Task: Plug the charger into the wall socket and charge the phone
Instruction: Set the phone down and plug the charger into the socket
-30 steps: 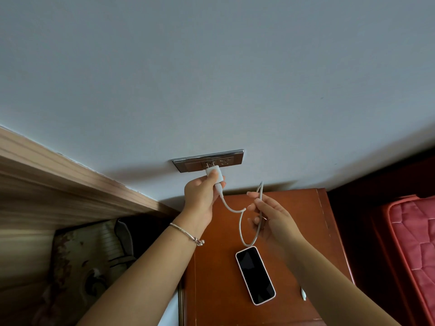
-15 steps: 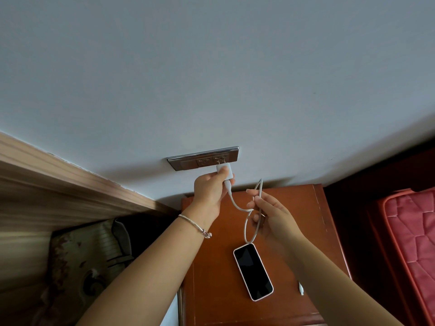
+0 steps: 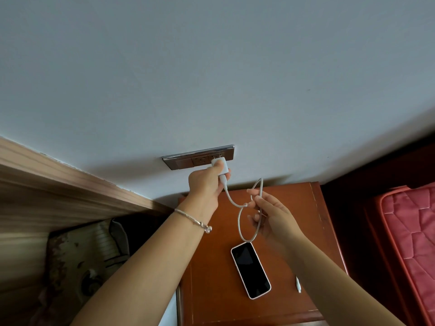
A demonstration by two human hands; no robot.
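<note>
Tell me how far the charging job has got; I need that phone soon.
Done: charger is at the wall socket, though full seating is hidden. In hand: left hand grips the charger, right hand holds the looped cable. Left: the phone lies dark on the nightstand, the cable's free end beside it, unconnected.

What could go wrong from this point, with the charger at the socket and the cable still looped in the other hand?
1. The left hand covers much of the charger at the wall socket, so it could end up only partly seated.
2. The right hand holds the cable in a loop; a tug might drag the charger back out.
3. The loop hangs just above the phone and could nudge it on the nightstand.
</note>
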